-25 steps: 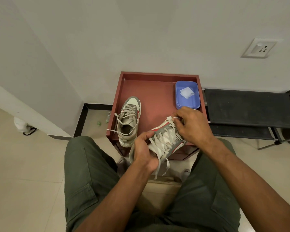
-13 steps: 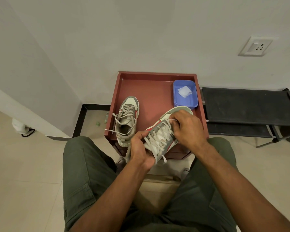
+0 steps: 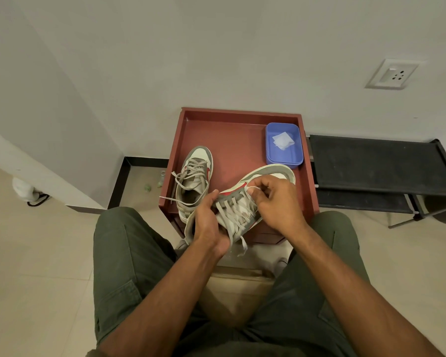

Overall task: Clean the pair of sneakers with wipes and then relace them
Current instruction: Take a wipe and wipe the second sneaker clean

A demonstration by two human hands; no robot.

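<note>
Compared with one second earlier, the held sneaker [image 3: 245, 202] lay lower and flatter, its toe now visible beyond the right hand [image 3: 276, 202]. That hand's fingers pinched the lace [image 3: 252, 188]; the left hand [image 3: 209, 220] gripped the heel side. On the red tabletop [image 3: 232, 140], left of the fingers, stood the second sneaker [image 3: 193, 181]. Beyond the right fingers, a blue container [image 3: 283, 158] held white wipes [image 3: 282, 141].

olive green cargo trousers [image 3: 129, 266], bare forearms
</note>
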